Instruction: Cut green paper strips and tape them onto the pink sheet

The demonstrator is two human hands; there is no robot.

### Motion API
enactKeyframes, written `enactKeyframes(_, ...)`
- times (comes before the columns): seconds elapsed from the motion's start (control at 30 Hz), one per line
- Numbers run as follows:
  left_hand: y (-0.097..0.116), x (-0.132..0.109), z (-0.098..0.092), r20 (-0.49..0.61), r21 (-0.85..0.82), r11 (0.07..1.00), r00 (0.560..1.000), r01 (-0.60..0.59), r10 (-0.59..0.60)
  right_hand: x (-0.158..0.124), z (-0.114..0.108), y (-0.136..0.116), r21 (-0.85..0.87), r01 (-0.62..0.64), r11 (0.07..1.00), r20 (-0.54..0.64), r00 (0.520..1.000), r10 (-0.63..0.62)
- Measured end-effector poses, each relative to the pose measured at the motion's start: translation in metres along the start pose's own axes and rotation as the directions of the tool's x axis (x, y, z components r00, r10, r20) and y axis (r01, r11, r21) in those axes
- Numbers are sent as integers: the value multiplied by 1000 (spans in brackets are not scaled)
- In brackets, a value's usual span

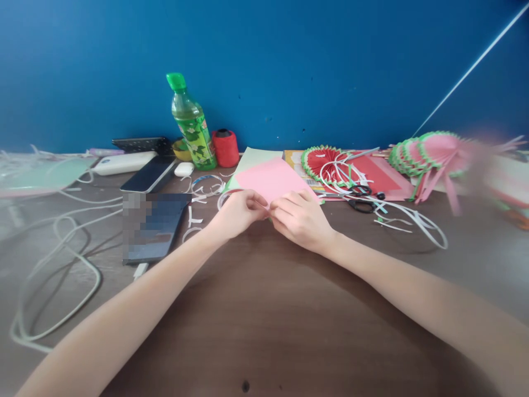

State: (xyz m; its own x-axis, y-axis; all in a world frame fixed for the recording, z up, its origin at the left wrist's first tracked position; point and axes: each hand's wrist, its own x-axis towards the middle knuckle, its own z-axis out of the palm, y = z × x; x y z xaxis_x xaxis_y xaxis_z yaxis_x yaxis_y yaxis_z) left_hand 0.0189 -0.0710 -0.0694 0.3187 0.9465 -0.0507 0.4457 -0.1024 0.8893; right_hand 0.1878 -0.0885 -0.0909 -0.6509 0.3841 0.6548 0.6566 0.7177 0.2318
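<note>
A pink paper sheet (275, 179) lies at a slant over a pale green sheet (258, 156). At the pink sheet's near corner, my left hand (243, 209) is closed in a pinch on the paper. My right hand (301, 220) meets it there, its bent fingers pressed onto the same corner. The two sets of fingertips touch or nearly touch, and they cover the tip of the corner. Part of a tape roll (223, 198) shows just behind my left hand.
Left are phones (159, 231), a white cable (97, 275), a green bottle (192, 129) and a red thread spool (225, 149). Right are scissors (361, 205), white cord (421, 223), a red-green paper fan (324, 162) and pink-green folded paper (433, 154). A blue wall (289, 71) stands behind.
</note>
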Motion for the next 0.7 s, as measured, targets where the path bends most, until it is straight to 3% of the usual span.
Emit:
enactKeyframes(0.23, -3, 1, 0, 23, -49, 999, 1000, 4, -3, 0, -2, 3, 52, 14, 999, 20, 1000, -15)
enactKeyframes(0.47, -2, 0, 0, 11, -47, 999, 1000, 18, -18, 1, -1, 0, -2, 25, 1000, 42, 999, -24)
enactKeyframes(0.7, -3, 0, 1, 18, -58, 998, 1000, 23, -22, 2, -1, -2, 72, -32, 997, 19, 999, 31)
